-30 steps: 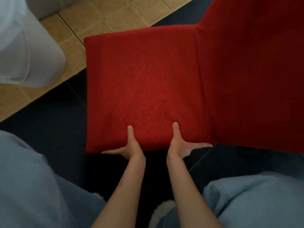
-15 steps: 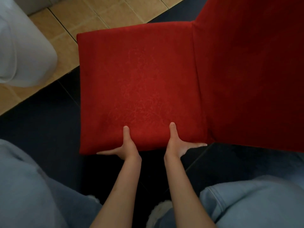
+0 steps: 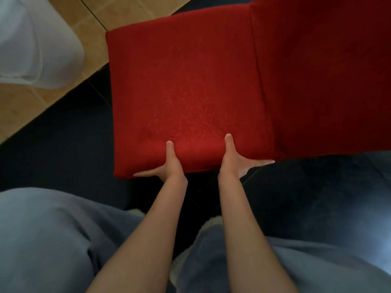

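We hold the red cloth (image 3: 186,81) by its near edge, our left hand (image 3: 169,166) and right hand (image 3: 234,159) close together. Each thumb lies on top and points away from us, with the fingers spread outward under the edge. Beyond the grip the cloth lies as a flat square, and past the right hand a darker panel extends. Far left of the grip, a white object (image 3: 36,45) stands on tan tiles (image 3: 118,9).

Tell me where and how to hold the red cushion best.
Grip the red cushion at its near edge, coming from the person's side, as the left hand and right hand do: thumbs on top, fingers beneath. It is wide and flat, so two spaced grips likely keep it level.
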Available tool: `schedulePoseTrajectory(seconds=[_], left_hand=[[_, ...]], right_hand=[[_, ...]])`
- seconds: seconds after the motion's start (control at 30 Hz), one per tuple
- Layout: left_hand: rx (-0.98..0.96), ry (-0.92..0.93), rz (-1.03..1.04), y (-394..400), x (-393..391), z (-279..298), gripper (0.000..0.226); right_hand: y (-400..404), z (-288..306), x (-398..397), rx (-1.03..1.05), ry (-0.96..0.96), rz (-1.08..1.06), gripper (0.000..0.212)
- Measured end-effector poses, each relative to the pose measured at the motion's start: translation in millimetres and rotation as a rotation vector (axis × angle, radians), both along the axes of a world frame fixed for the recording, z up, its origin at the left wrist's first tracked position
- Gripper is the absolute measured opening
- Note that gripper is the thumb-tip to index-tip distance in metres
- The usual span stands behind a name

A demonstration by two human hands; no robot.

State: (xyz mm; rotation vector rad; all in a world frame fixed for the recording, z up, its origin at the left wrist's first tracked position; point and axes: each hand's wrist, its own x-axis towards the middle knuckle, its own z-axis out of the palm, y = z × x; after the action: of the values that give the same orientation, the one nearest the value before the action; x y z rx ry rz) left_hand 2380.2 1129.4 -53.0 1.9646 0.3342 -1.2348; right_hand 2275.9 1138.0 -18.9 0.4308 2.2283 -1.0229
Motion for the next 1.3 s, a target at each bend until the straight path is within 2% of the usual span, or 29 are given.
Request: schedulePoseTrajectory(seconds=[0.13, 0.53, 0.93, 1.3], left_hand=[[0.072, -0.011, -0.028, 10.7, 9.8, 35.4, 0.142], [0.452, -0.181, -0.146, 81.0, 61.1, 134.9, 0.147], [0.481, -0.177, -0.106, 99.7, 117.7, 205.5, 0.148], [0.56, -0.151, -0.096, 120.3, 160.1, 235.5, 0.137]], right_hand=[[7.2, 35.6, 9.2, -0.042, -0.009, -0.125, 0.145], [72.5, 132.7, 58.7, 0.158, -0.022, -0.087, 0.145], [98.5, 192.3, 114.8, 0.35, -0.019, -0.019, 0.147], [116.7, 226.8, 153.8, 0.466, -0.06, 0.032, 0.146]])
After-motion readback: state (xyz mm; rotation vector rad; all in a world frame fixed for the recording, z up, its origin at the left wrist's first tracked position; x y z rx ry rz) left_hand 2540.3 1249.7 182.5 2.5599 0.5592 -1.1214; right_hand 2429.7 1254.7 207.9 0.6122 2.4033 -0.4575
